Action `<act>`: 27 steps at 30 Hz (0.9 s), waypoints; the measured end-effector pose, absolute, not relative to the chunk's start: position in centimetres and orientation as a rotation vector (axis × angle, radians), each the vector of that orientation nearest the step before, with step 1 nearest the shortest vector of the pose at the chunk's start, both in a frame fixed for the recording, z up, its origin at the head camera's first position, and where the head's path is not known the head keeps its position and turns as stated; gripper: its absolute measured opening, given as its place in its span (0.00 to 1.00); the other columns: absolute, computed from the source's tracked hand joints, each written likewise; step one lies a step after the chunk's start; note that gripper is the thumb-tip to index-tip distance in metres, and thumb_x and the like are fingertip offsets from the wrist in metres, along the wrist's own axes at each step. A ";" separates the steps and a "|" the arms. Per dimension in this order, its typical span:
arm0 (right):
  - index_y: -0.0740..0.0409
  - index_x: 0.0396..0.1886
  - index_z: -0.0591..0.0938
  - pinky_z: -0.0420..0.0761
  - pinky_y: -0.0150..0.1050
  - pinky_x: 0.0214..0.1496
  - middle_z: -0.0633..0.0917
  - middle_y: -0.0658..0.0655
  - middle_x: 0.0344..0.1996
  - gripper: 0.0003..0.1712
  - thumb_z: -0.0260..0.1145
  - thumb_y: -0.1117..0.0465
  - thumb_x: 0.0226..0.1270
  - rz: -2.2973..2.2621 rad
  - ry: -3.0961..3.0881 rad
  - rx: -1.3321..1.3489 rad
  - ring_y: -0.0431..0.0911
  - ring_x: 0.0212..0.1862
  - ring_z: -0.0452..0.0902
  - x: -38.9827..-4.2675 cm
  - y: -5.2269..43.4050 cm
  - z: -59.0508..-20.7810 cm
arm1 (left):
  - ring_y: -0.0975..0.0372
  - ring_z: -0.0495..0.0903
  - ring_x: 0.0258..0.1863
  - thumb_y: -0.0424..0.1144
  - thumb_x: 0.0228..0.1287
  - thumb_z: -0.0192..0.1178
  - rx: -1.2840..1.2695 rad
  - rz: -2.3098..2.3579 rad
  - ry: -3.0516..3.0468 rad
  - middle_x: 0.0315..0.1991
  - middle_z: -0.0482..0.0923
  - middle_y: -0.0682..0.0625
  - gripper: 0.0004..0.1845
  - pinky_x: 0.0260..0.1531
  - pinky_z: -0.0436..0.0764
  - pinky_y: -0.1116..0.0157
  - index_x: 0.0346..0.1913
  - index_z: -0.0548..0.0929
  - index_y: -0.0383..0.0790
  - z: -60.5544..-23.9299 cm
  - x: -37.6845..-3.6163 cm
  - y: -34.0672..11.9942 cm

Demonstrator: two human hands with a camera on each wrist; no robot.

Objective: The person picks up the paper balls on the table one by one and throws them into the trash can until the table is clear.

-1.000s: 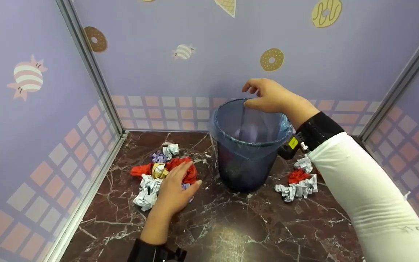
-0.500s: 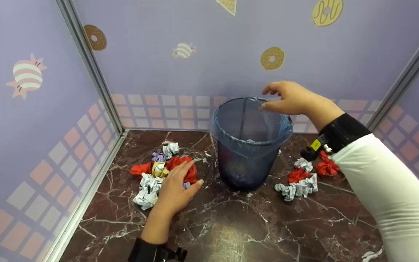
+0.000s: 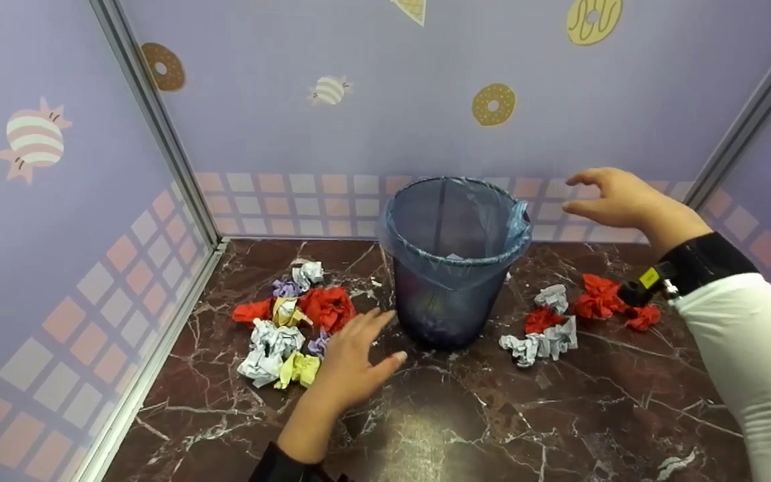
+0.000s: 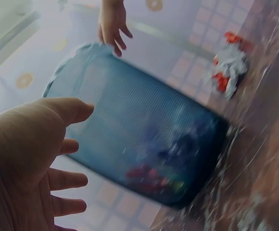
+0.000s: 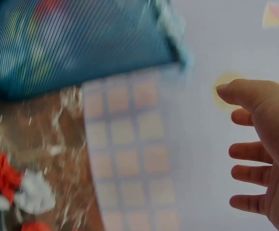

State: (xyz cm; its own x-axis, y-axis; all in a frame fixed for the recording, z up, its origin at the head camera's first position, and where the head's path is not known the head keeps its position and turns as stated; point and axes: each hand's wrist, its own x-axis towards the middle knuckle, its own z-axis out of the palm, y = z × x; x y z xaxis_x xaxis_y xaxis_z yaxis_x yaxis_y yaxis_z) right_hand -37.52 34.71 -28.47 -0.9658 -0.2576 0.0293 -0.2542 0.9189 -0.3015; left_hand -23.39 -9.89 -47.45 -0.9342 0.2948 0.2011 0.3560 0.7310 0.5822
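A blue mesh wastebasket [image 3: 452,261], lined with a thin blue bag, is seen upright on a dark marbled counter [image 3: 492,422], near the back wall. Crumpled coloured scraps are visible through its mesh at the bottom.

The left hand [image 3: 357,358] is held low over the counter just left of the basket's base, palm down. Its grip is apart, the fingers spread and straight, and nothing is held. In the left wrist view the same hand [image 4: 26,159] is shown with loose, parted fingers facing the basket's side. Just beside it, to the left, a heap of crumpled paper balls [image 3: 288,325] is found: red, white, purple and yellow pieces lying together.

The right hand [image 3: 616,201] is raised to the right of the basket's rim and apart from it, at about rim height. Its grip is likewise apart, the fingers extended and nothing held, as is confirmed in the right wrist view [image 5: 257,149].

On the counter to the right of the basket a second group of paper balls [image 3: 559,318] is laid, white and red, below the right forearm's white sleeve [image 3: 747,348].
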 end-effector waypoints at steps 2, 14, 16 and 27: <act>0.60 0.76 0.67 0.61 0.76 0.70 0.65 0.77 0.74 0.43 0.59 0.36 0.75 -0.503 3.052 -0.345 0.76 0.70 0.63 -37.4 36.8 -29.8 | 0.44 0.59 0.80 0.64 0.67 0.59 -0.593 -0.970 -2.855 0.82 0.58 0.49 0.40 0.75 0.56 0.32 0.79 0.64 0.60 -47.5 -22.9 -9.1; 0.74 0.76 0.60 0.59 0.78 0.69 0.61 0.87 0.70 0.42 0.55 0.46 0.80 -0.666 2.994 -0.101 0.82 0.68 0.59 -35.2 47.6 -42.2 | 0.45 0.64 0.77 0.65 0.66 0.59 -0.908 -0.853 -2.842 0.79 0.65 0.49 0.38 0.72 0.64 0.35 0.78 0.66 0.61 -48.7 -20.7 -5.1; 0.77 0.76 0.58 0.56 0.78 0.70 0.57 0.88 0.70 0.42 0.55 0.48 0.80 -0.686 2.989 -0.072 0.83 0.69 0.55 -34.6 48.5 -44.5 | 0.45 0.65 0.77 0.65 0.67 0.59 -0.932 -0.845 -2.837 0.78 0.66 0.50 0.38 0.72 0.65 0.35 0.77 0.67 0.63 -48.9 -20.6 -4.7; 0.73 0.72 0.65 0.62 0.80 0.66 0.59 0.87 0.69 0.40 0.62 0.50 0.72 -0.543 3.045 -0.019 0.84 0.66 0.57 -32.1 49.6 -53.7 | 0.45 0.66 0.76 0.65 0.66 0.59 -0.966 -0.810 -2.859 0.78 0.67 0.50 0.37 0.72 0.65 0.37 0.77 0.67 0.63 -50.1 -20.3 -4.0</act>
